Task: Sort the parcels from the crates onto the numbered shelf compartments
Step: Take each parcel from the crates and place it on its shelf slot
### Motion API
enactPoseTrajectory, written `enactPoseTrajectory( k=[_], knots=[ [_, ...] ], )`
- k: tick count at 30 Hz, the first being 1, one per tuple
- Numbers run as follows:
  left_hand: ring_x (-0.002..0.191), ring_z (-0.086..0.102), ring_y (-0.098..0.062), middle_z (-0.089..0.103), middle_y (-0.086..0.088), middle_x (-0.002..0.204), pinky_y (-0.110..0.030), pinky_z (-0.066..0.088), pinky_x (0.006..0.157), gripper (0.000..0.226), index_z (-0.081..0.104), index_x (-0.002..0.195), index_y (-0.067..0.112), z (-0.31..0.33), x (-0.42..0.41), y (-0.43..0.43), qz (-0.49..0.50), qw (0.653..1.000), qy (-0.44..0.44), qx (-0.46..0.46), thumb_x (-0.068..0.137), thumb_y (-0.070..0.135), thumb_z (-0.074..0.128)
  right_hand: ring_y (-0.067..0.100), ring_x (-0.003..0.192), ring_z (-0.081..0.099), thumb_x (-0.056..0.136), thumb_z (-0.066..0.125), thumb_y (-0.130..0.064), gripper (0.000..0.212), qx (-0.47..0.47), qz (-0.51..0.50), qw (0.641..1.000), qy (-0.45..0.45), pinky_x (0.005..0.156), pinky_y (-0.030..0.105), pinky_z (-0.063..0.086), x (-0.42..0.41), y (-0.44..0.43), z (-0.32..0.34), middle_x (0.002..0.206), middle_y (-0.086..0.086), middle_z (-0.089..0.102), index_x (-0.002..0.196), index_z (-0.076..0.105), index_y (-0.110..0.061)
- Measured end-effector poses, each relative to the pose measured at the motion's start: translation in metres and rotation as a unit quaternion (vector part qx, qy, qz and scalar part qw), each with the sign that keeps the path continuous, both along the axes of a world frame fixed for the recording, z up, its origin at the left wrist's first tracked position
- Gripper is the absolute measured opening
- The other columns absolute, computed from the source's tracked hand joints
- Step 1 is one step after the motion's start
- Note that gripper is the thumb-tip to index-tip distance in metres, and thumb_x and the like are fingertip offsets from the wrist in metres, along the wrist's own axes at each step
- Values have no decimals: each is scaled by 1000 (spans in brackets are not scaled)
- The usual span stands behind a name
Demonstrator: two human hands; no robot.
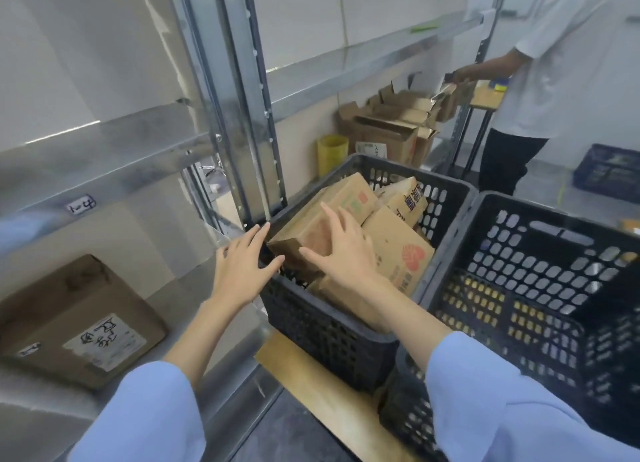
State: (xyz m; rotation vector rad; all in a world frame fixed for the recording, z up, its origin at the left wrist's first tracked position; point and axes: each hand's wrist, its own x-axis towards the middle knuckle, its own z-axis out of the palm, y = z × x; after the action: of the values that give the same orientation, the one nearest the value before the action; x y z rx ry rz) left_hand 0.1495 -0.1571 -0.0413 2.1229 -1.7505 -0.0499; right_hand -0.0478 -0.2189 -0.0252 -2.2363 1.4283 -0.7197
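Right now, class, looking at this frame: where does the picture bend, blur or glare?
Head view: the wide lens bows the shelf posts. Head view: the left shelf is smeared, with a bright glare streak, and its label is blurred. Head view: the left hand, right hand and box look fairly sharp.

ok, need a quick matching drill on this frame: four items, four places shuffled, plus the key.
Items
1. labelled brown box
2. top carton
3. yellow container
4. blue crate

Places
A. far right, past the other person
B. on the lower shelf, left
C. in the left black crate, under the right hand
D. behind that crate, by the wall

Pairs: 1-B, 2-C, 3-D, 4-A
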Motion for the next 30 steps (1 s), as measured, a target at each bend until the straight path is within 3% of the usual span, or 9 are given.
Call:
enactPoseTrajectory(
  k=[5,10,16,30],
  knots=[
    [145,28,-20,29,3,160,-47,15,117,69,24,155,32,-9,22,-25,-43,999,10,-4,94,60,44,22,151,11,80,64,-66,96,-22,-32,999,19,122,53,11,26,-8,-8,164,5,14,154,10,-38],
    [144,31,-17,32,5,158,-43,16,115,70,27,154,32,-19,38,-45,-83,996,24,-11,93,60,47,24,148,19,77,73,-59,94,-47,-67,996,35,121,48,20,35,-12,-14,162,5,18,151,20,-37],
    [143,32,-18,34,4,157,-42,24,114,71,26,154,29,-28,40,-66,-129,990,58,-15,93,56,52,29,142,33,75,72,-62,85,6,-82,996,36,112,47,36,18,-21,-10,161,0,20,146,28,-43],
    [135,41,-15,46,7,148,-44,34,113,75,38,148,27,-31,51,-88,-171,970,170,-25,85,59,63,17,132,43,69,72,-62,74,-12,-72,997,-7,106,43,44,3,-30,-4,147,-5,40,135,42,-43]
  ],
)
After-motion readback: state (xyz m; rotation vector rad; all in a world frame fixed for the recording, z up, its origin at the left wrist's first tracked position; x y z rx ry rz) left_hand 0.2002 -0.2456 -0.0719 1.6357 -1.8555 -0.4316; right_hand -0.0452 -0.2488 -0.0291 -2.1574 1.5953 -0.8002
